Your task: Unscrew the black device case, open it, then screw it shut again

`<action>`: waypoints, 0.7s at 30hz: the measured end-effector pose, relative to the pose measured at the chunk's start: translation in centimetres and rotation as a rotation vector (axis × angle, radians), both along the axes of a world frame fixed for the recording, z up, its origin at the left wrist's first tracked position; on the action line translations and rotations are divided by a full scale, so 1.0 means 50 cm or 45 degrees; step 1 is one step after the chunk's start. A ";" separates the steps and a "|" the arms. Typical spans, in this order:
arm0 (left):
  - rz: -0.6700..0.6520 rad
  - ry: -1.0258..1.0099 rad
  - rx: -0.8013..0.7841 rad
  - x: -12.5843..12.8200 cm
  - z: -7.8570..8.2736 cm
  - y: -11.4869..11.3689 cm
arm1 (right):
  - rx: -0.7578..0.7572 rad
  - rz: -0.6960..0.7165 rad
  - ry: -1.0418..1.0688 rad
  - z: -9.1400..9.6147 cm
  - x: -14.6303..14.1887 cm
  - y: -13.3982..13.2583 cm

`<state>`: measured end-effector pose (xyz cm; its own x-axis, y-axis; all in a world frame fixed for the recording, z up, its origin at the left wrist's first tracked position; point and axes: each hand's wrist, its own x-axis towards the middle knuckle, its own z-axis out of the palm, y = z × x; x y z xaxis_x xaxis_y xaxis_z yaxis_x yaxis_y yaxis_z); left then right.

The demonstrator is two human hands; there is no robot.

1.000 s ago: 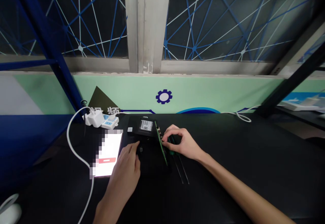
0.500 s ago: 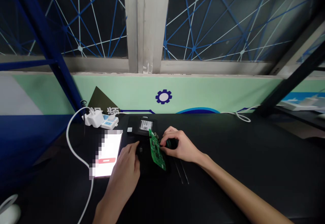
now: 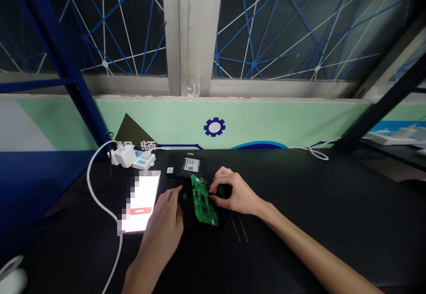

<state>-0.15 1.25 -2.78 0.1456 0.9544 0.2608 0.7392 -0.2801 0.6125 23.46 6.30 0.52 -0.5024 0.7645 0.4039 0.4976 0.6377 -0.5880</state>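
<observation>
A green circuit board (image 3: 203,200) lies nearly flat over a black case on the dark table. My right hand (image 3: 233,192) is closed, pinching the board's right edge near its top. My left hand (image 3: 166,223) rests on the table just left of the board, fingers together and stretched forward, touching a small dark part beside the case. A black drive with a white label (image 3: 187,165) lies behind the board. Two thin screwdrivers (image 3: 239,227) lie under my right wrist.
A lit phone (image 3: 141,203) lies left of my left hand. Behind it sit a white power strip (image 3: 144,160) and a charger (image 3: 124,155) with a white cable (image 3: 96,196) looping down the table. A blue rack post stands at left, a dark post at right.
The green board, which stood on its edge a second ago, has tipped leftward in my right hand and now lies almost flat. My left hand has stayed put.
</observation>
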 end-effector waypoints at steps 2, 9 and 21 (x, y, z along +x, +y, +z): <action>-0.004 -0.005 -0.024 0.000 0.004 0.000 | 0.018 -0.002 -0.020 -0.002 -0.001 0.000; -0.013 -0.031 -0.047 0.001 0.008 0.001 | 0.044 -0.001 -0.069 -0.004 -0.002 -0.004; 0.009 -0.036 -0.078 0.003 0.018 -0.002 | 0.046 -0.001 -0.138 0.003 -0.006 -0.008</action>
